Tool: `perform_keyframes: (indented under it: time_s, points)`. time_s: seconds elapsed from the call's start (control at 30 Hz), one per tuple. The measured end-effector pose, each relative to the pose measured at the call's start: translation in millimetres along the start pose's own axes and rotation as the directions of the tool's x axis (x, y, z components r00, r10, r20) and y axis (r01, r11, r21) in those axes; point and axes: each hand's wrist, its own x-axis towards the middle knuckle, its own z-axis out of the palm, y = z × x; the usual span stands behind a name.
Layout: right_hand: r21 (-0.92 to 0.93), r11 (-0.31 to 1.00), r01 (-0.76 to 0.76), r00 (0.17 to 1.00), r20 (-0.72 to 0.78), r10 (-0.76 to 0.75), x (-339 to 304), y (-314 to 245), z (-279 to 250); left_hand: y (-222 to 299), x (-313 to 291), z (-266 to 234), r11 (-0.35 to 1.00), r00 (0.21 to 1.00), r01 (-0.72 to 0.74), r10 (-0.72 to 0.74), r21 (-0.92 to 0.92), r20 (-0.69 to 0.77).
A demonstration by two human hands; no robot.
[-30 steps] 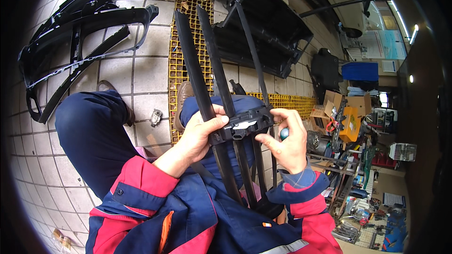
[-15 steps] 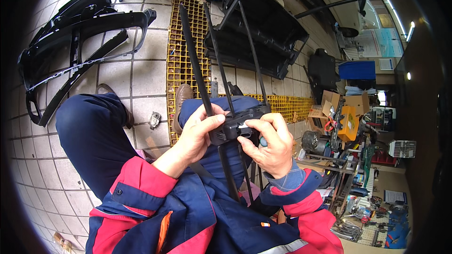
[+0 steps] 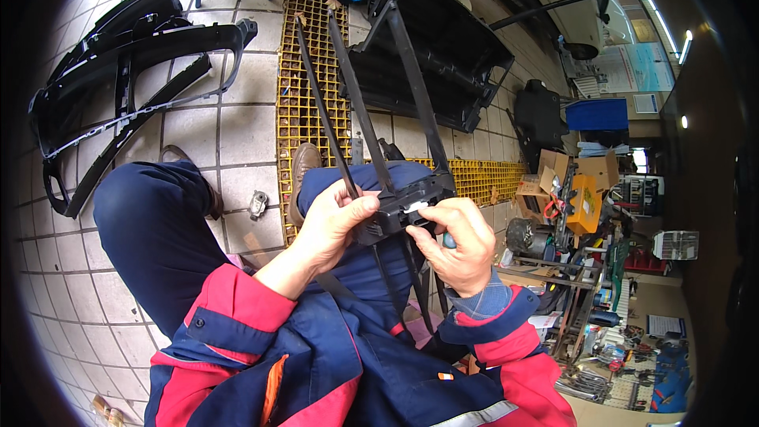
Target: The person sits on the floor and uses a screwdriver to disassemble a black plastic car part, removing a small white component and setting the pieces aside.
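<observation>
A black plastic slatted frame (image 3: 395, 204) with long thin slats lies across my lap, its middle block raised between my hands. My left hand (image 3: 332, 220) is closed round the block's left end, thumb on top. A small white piece (image 3: 413, 207) sits in the block's near side. Right beside it are the bent thumb and index finger of my right hand (image 3: 458, 245), close to the block; whether they pinch it is unclear. In the curled palm of that hand shows a rounded teal handle end (image 3: 449, 240), the rest of it hidden.
Black bumper-like parts (image 3: 126, 103) lie on the tiled floor at left. A yellow grating (image 3: 316, 87) runs through the floor ahead, beside a large black plastic panel (image 3: 435, 55). Cardboard boxes (image 3: 545, 182) and a tool-laden bench (image 3: 601, 348) stand at right. A small metal part (image 3: 258, 204) lies near my foot.
The slatted frame has turned about its slats, so the right-hand slats now show broader and the left one thinner. My right fingertips have shifted slightly; the left hand holds its grip.
</observation>
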Motion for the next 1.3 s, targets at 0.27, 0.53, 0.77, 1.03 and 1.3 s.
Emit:
perform_keyframes:
  time_s: [0.27,0.53,0.77,1.03,1.3]
  points:
    - [-0.014,0.999,0.048,0.999,0.012,-0.048,-2.3,-6.4,9.4,-5.9,1.6,-4.3,0.99,0.999,0.043,-0.044,-0.133,0.001]
    - [-0.102,0.993,0.051,0.998,-0.023,-0.054,1.2,-8.4,12.2,-8.5,5.8,-7.9,0.994,0.998,0.069,-0.07,-0.084,-0.004]
    - [-0.074,0.997,0.036,0.999,0.015,-0.035,-0.8,-14.6,14.1,-11.9,5.9,-8.0,0.998,0.997,0.038,-0.041,-0.047,-0.069]
    - [-0.064,0.989,0.133,0.983,0.133,-0.123,11.0,-7.7,3.1,-11.1,7.1,-9.8,0.998,0.996,0.062,-0.064,-0.026,-0.066]
    - [-0.013,0.989,-0.145,0.985,0.088,0.146,6.8,-1.7,-34.0,-1.1,5.4,-21.1,0.965,0.977,0.117,-0.069,-0.234,0.204]
